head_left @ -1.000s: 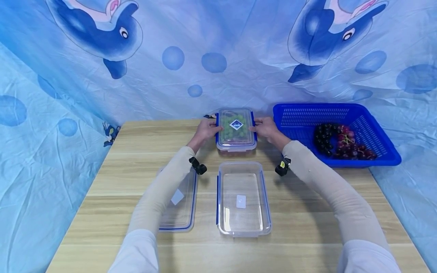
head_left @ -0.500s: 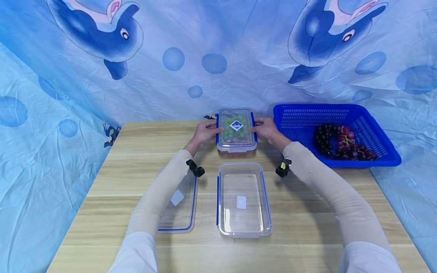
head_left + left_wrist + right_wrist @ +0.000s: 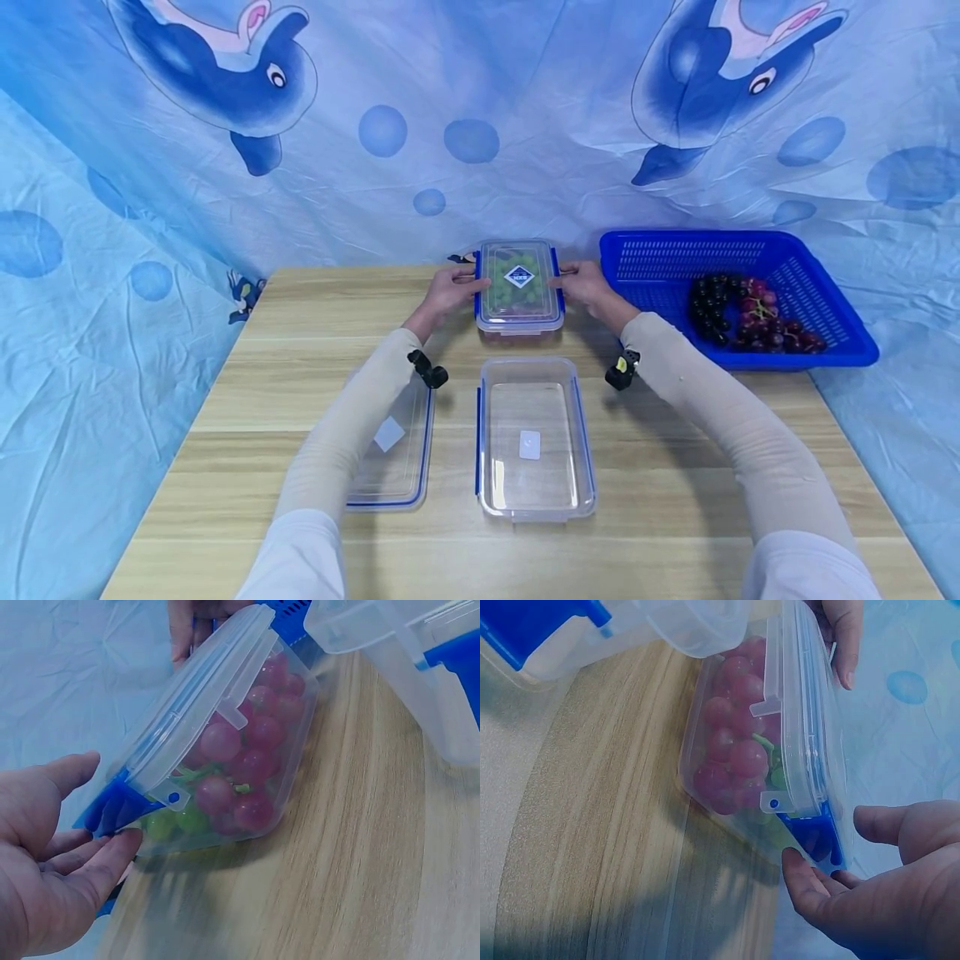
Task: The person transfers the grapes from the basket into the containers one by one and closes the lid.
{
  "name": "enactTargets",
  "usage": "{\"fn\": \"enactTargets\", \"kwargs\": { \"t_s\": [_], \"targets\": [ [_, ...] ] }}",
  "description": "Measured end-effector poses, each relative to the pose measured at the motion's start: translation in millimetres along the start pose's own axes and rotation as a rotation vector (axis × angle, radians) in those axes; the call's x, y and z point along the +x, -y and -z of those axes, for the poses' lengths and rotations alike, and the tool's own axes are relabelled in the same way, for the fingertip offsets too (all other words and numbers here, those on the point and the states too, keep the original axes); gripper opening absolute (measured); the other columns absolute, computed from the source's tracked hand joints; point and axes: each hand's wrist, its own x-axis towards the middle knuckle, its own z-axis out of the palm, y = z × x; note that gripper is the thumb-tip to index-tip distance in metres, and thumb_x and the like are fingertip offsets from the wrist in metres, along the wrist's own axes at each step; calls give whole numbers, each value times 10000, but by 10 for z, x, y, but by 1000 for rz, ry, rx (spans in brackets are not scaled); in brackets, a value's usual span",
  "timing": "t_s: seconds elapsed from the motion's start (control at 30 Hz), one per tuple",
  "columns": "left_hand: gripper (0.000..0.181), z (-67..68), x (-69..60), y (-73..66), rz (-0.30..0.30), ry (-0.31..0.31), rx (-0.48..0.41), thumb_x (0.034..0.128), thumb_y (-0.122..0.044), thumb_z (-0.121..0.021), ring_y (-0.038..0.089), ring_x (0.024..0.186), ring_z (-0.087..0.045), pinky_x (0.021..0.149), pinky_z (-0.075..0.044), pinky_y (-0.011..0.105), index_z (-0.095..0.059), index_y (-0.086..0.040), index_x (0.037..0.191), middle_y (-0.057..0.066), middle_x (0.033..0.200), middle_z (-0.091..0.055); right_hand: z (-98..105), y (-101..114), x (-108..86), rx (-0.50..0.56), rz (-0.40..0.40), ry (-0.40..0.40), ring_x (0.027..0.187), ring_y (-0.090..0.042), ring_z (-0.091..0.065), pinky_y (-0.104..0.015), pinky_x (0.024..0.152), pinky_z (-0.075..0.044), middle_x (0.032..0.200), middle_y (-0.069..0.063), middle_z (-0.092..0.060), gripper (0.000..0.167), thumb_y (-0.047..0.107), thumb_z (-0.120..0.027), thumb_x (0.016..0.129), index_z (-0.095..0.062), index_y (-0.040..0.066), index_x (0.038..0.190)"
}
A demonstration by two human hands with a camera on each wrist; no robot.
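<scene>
At the table's far edge sits a lidded food container (image 3: 519,304) holding red and green grapes (image 3: 247,754). My left hand (image 3: 450,292) grips its left side, thumb over the lid's edge and fingers at a blue latch (image 3: 124,806). On the opposite side my right hand (image 3: 587,285) holds it the same way, its fingers touching the other blue latch (image 3: 817,832). Both latches slant outward from the container's wall in the wrist views. A diamond-shaped label (image 3: 519,277) is on the lid.
Nearer stands a lidless clear container (image 3: 536,475). A separate blue-edged lid (image 3: 397,467) lies to its left, partly under my left forearm. At right, a blue basket (image 3: 660,242) holds black grapes (image 3: 712,304) and red grapes (image 3: 761,317). A dolphin-print curtain hangs behind the wooden table (image 3: 247,400).
My left wrist has shifted slightly left and toward me; its hand stays at the container's side. The right hand and the containers have barely moved.
</scene>
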Motion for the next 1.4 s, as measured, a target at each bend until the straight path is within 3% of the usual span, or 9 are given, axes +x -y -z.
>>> {"fn": "enactTargets", "kwargs": {
  "t_s": [0.23, 0.43, 0.67, 0.8, 1.07, 1.23, 1.4],
  "targets": [
    [619, 32, -60, -67, -48, 7, 67, 942, -193, -766, 341, 1281, -602, 1007, -573, 379, -503, 55, 1445, 244, 1413, -586, 4, 16, -42, 16, -4, 4, 1333, -375, -545, -480, 1101, -495, 1501, -245, -499, 554, 72, -600, 1024, -399, -64, 1521],
    [645, 66, -128, -124, -96, 5, 191, 948, -249, -758, 333, 1337, -550, 1066, -534, 396, -496, 32, 1466, 213, 1465, -548, 12, 40, -96, 7, -3, 4, 1363, -383, -512, -473, 1127, -473, 1541, -239, -448, 593, 95, -603, 1026, -357, -64, 1542],
    [647, 145, -300, -185, -180, -1, 297, 971, -339, -719, 345, 1392, -488, 1141, -459, 455, -487, -49, 1502, 156, 1535, -489, 104, 163, -299, -10, 45, 28, 1412, -399, -444, -504, 1154, -437, 1566, -252, -392, 610, 136, -577, 1041, -319, -48, 1562],
    [665, 173, -548, -231, -202, 30, 326, 979, -370, -705, 342, 1415, -463, 1152, -448, 460, -464, -64, 1517, 144, 1557, -466, 200, 235, -461, 40, 82, 77, 1431, -412, -421, -490, 1166, -428, 1591, -243, -361, 611, 125, -580, 1038, -316, -45, 1562],
    [689, 142, -1181, -271, -263, 100, 334, 991, -351, -692, 301, 1433, -453, 1166, -437, 433, -415, -44, 1542, 136, 1573, -450, 405, 324, -914, 68, 145, 157, 1481, -336, -363, -467, 1183, -413, 1626, -190, -317, 642, 207, -583, 1058, -285, 17, 1594],
    [693, 132, -1560, -163, -269, 134, 345, 977, -320, -715, 279, 1440, -448, 1171, -428, 426, -409, -97, 1557, 89, 1590, -436, 524, 302, -1246, -14, 193, 129, 1463, -286, -403, -431, 1135, -472, 1617, -129, -371, 678, 333, -610, 1040, -317, 88, 1601],
    [753, 99, -1889, -5, -224, 158, 362, 942, -437, -734, 359, 1417, -469, 1147, -435, 518, -412, -162, 1565, 98, 1589, -436, 658, 246, -1573, -99, 243, 85, 1446, -285, -435, -404, 1097, -502, 1617, -107, -386, 706, 419, -617, 1020, -341, 123, 1598]
  ]
}}
